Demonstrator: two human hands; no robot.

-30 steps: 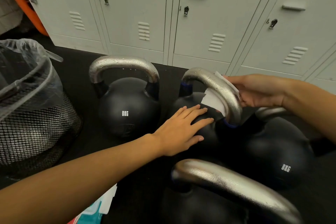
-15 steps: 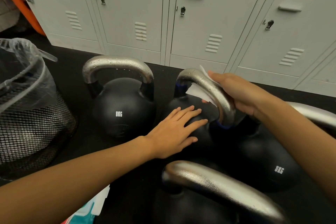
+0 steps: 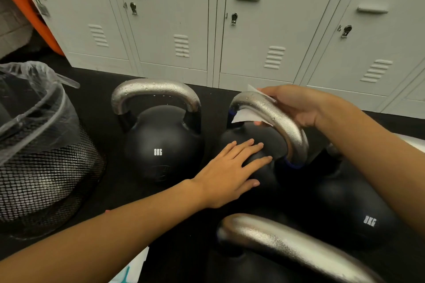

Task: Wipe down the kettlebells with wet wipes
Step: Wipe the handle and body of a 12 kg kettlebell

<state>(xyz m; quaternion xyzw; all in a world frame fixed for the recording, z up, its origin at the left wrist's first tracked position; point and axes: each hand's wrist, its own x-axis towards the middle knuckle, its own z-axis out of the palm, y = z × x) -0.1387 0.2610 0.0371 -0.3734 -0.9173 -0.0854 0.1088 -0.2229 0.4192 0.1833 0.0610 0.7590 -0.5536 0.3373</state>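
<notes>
right hand (image 3: 296,108) pinches white wet wipe (image 3: 247,116) around silver steel handle (image 3: 273,119); left hand (image 3: 230,172), spread flat, steadies the round black kettlebell (image 3: 264,145). better slide slowly, pressing firmly.

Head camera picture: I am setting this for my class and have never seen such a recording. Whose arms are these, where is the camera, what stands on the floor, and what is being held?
There is no machine here: a person wears a wide-angle camera on the head, looking down at their own bare arms. On the black floor, before grey lockers, stand four black kettlebells with silver handles. The left hand lies flat on the middle kettlebell. The right hand presses a white wet wipe around that kettlebell's handle. At the left stands a lined mesh bin.
</notes>
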